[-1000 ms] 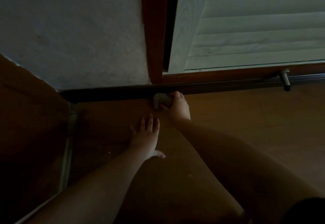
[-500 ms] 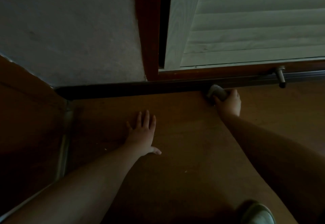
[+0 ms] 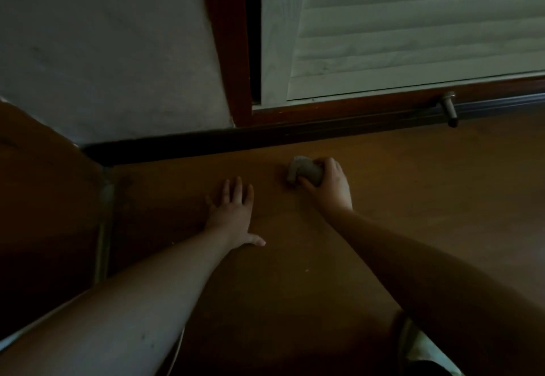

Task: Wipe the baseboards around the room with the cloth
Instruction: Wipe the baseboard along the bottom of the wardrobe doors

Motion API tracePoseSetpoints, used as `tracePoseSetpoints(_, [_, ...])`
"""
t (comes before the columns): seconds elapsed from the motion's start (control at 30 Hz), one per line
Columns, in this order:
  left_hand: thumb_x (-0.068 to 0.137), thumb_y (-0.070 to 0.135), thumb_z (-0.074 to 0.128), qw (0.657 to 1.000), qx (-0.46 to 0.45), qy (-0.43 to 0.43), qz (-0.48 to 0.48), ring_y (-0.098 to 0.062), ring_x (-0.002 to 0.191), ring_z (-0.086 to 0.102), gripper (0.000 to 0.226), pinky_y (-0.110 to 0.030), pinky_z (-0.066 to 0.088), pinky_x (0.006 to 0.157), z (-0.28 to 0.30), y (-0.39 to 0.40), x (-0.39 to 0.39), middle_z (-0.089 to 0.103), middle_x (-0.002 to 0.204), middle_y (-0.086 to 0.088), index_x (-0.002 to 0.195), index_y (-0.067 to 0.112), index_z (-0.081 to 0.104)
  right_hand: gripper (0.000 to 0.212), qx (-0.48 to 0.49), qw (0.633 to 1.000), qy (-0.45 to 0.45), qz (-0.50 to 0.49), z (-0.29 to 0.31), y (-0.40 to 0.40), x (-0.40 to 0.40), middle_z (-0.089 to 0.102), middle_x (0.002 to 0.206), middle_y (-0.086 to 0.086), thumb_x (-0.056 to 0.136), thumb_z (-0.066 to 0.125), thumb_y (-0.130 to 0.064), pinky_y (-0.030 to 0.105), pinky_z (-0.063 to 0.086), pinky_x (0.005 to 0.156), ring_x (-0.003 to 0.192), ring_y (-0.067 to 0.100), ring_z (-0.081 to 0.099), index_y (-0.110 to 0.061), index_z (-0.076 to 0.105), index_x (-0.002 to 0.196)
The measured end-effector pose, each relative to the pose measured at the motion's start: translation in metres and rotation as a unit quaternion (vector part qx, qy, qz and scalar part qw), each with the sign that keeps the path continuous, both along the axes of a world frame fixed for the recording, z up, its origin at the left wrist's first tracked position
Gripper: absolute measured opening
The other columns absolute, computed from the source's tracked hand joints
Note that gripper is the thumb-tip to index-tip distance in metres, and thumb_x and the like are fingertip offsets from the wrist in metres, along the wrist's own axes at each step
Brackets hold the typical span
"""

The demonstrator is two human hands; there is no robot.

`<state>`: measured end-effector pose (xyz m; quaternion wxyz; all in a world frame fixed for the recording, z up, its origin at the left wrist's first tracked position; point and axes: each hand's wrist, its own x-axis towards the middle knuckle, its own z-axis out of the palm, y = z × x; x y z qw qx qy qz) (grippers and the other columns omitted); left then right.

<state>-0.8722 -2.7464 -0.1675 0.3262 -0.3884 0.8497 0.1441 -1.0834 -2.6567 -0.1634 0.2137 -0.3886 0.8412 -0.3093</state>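
Observation:
A dark baseboard [image 3: 182, 144] runs along the foot of the grey wall and continues under the door frame. My right hand [image 3: 331, 185] grips a bunched grey cloth [image 3: 303, 169] on the brown floor, a short way in front of the baseboard and apart from it. My left hand [image 3: 233, 216] lies flat on the floor with fingers spread, left of the cloth.
A white louvred door [image 3: 413, 27] stands in a red-brown frame [image 3: 230, 51] above the baseboard. A metal door stop [image 3: 448, 108] sticks out at the right. A brown panel with a metal strip [image 3: 103, 228] borders the floor on the left.
My right hand has pulled the cloth back from the baseboard and leftward onto the open floor. My left hand has stayed planted on the floor.

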Motion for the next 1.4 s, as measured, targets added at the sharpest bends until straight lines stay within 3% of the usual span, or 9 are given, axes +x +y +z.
tracePoseSetpoints(0.1, [0.063, 0.079, 0.069, 1.000, 0.000, 0.011, 0.000, -0.040, 0.148, -0.020, 0.139, -0.071, 0.012, 0.113, 0.004, 0.002, 0.001, -0.026, 0.161, -0.011, 0.155, 0.021, -0.017, 0.051, -0.028, 0.998, -0.006, 0.049, 0.009, -0.016, 0.026, 0.053, 0.124, 0.001, 0.085, 0.075, -0.031, 0.015, 0.043, 0.080, 0.103, 0.007, 0.051, -0.018, 0.050, 0.128])
tracePoseSetpoints(0.23, [0.064, 0.078, 0.070, 1.000, -0.013, 0.016, 0.006, -0.040, 0.148, -0.018, 0.139, -0.070, 0.012, 0.114, 0.004, 0.004, 0.000, -0.026, 0.161, -0.012, 0.154, 0.021, -0.019, 0.048, -0.067, 0.990, 0.030, 0.121, 0.021, -0.050, 0.042, 0.053, 0.124, 0.005, 0.087, 0.072, -0.029, 0.029, 0.052, 0.087, 0.106, 0.017, 0.056, -0.020, 0.052, 0.129])
tracePoseSetpoints(0.47, [0.064, 0.074, 0.073, 0.999, 0.003, 0.028, 0.027, -0.038, 0.147, -0.022, 0.139, -0.069, 0.009, 0.115, 0.003, 0.004, 0.001, -0.030, 0.160, -0.009, 0.154, 0.023, -0.019, 0.044, -0.085, 0.993, 0.020, 0.076, 0.017, -0.075, 0.023, 0.054, 0.119, 0.005, 0.086, 0.073, -0.028, 0.029, 0.050, 0.086, 0.100, 0.014, 0.055, -0.021, 0.055, 0.126])
tracePoseSetpoints(0.6, [0.061, 0.078, 0.072, 1.000, -0.010, 0.017, 0.010, -0.038, 0.148, -0.019, 0.142, -0.068, 0.013, 0.115, 0.002, 0.003, 0.000, -0.028, 0.160, -0.010, 0.154, 0.023, -0.020, 0.047, -0.064, 0.997, 0.046, 0.020, 0.018, -0.052, -0.030, 0.055, 0.119, 0.002, 0.084, 0.075, -0.032, 0.028, 0.047, 0.087, 0.099, 0.010, 0.052, -0.024, 0.057, 0.127])
tracePoseSetpoints(0.8, [0.061, 0.080, 0.070, 1.000, -0.021, 0.006, 0.003, -0.037, 0.148, -0.021, 0.141, -0.067, 0.014, 0.116, 0.004, 0.003, 0.000, -0.031, 0.159, -0.009, 0.153, 0.024, -0.022, 0.049, -0.006, 0.985, 0.099, -0.141, 0.023, 0.000, -0.129, 0.051, 0.129, 0.012, 0.088, 0.070, -0.027, 0.031, 0.039, 0.090, 0.112, 0.028, 0.054, -0.020, 0.053, 0.134])
tracePoseSetpoints(0.93, [0.062, 0.078, 0.071, 1.000, -0.024, 0.001, 0.000, -0.038, 0.148, -0.019, 0.141, -0.066, 0.015, 0.117, 0.009, 0.005, -0.003, -0.029, 0.160, -0.011, 0.154, 0.022, -0.020, 0.044, 0.011, 0.973, 0.088, -0.214, 0.030, 0.018, -0.159, 0.049, 0.127, 0.010, 0.089, 0.067, -0.027, 0.032, 0.037, 0.090, 0.112, 0.029, 0.054, -0.022, 0.051, 0.130])
tracePoseSetpoints(1.13, [0.063, 0.077, 0.071, 1.000, -0.022, -0.001, 0.003, -0.038, 0.148, -0.020, 0.140, -0.065, 0.015, 0.117, 0.008, 0.004, -0.002, -0.029, 0.160, -0.010, 0.154, 0.022, -0.021, 0.052, -0.003, 0.990, 0.077, -0.120, 0.023, 0.000, -0.095, 0.052, 0.126, 0.008, 0.086, 0.073, -0.032, 0.027, 0.039, 0.084, 0.110, 0.025, 0.056, -0.021, 0.052, 0.132])
tracePoseSetpoints(1.4, [0.066, 0.076, 0.070, 1.000, -0.026, 0.011, 0.003, -0.039, 0.148, -0.019, 0.137, -0.066, 0.016, 0.116, 0.007, 0.006, -0.002, -0.027, 0.161, -0.012, 0.154, 0.021, -0.019, 0.047, -0.090, 0.993, -0.029, 0.076, 0.034, -0.062, 0.055, 0.053, 0.126, 0.006, 0.088, 0.070, -0.028, 0.026, 0.047, 0.087, 0.110, 0.017, 0.055, -0.021, 0.052, 0.131])
